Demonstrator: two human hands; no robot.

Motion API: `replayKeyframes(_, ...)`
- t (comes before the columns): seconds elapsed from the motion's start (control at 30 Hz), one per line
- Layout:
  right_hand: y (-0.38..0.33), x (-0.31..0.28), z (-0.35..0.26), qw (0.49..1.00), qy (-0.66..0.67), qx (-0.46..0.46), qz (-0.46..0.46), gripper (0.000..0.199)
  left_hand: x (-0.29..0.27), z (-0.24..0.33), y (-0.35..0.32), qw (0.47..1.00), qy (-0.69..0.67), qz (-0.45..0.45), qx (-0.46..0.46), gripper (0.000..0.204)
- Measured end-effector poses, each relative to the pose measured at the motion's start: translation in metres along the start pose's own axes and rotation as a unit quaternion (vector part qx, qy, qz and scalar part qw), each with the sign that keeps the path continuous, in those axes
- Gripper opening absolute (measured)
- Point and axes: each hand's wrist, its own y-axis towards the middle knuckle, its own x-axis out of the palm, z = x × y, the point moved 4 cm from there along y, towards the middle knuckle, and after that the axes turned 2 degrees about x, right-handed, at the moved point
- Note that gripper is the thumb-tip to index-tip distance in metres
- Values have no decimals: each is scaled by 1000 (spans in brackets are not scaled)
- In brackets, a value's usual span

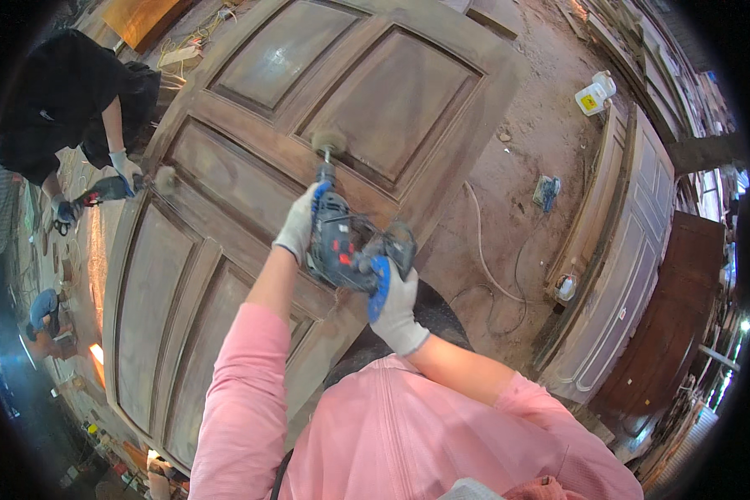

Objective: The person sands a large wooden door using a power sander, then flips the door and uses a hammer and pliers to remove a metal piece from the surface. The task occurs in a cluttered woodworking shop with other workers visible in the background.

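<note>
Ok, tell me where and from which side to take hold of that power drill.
Take the power drill by its rear handle from behind, as the right hand does, and steady the front collar from the left like the left hand. The spinning sanding head points away, onto the door.

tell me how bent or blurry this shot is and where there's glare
Head view: fisheye bends the door edges toward the black rim; centre sharp, with both gloved hands, left hand and right hand, on the drill; bright glare spots at lower left and far right.

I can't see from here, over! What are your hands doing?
Both hands, left and right, grip the drill. Sanding bit on door. Co-worker sands far edge.
</note>
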Motion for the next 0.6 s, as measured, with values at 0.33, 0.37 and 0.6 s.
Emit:
replayKeyframes(0.33,36,3,38,998,-18,-11,-56,17,-1,37,-1,999,20,23,14,33)
replayKeyframes(0.37,42,7,39,998,-8,-8,-67,18,-3,43,-1,999,20,26,16,33)
replayKeyframes(0.6,-8,-40,-4,1000,-2,13,5,18,9,-31,5,1000,-10,13,23,34)
